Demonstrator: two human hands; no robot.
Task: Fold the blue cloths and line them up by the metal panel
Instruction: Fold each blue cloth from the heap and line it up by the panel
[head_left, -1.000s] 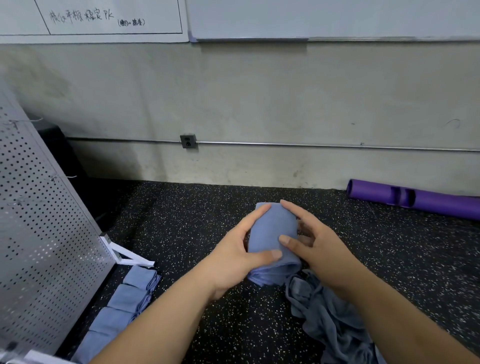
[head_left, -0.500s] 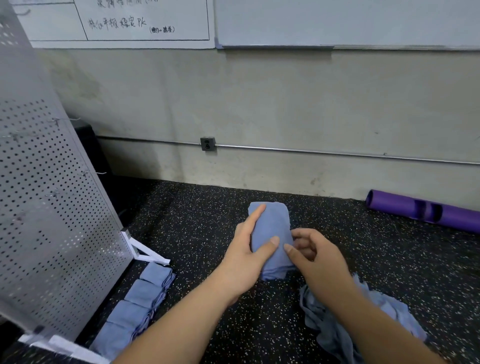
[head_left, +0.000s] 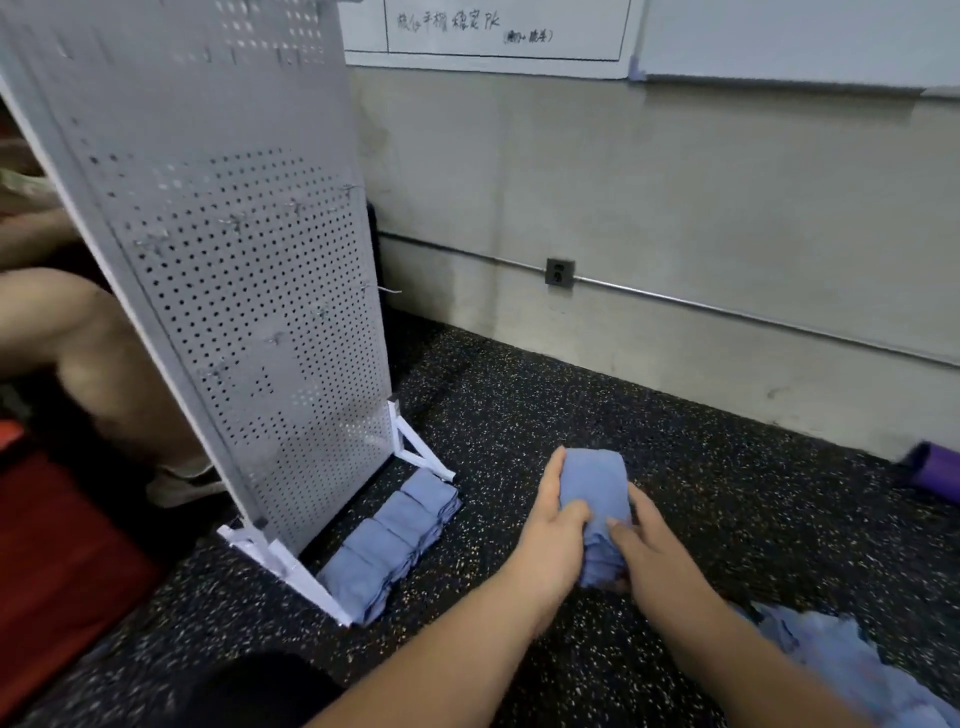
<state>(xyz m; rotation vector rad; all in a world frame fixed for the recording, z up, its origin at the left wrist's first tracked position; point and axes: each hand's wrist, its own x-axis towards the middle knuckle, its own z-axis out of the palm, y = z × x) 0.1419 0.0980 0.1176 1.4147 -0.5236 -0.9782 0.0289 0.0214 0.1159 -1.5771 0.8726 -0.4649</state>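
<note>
**Item:** folded blue cloth, a compact oblong held low over the speckled floor, right of the perforated metal panel; contact with the floor cannot be told.

**Change:** within the last second the right hand drew its spread fingers in onto the cloth's near end, and the view swung left to the row of folded cloths at the panel's foot.

**Reading:** the fold looks finished, and placing it in the row is probably next.

**Left hand**: grip closed along the cloth's left edge, thumb over the top.

**Right hand:** grip pinching the near right side.

**Unfolded cloth heap**: near right.
</note>
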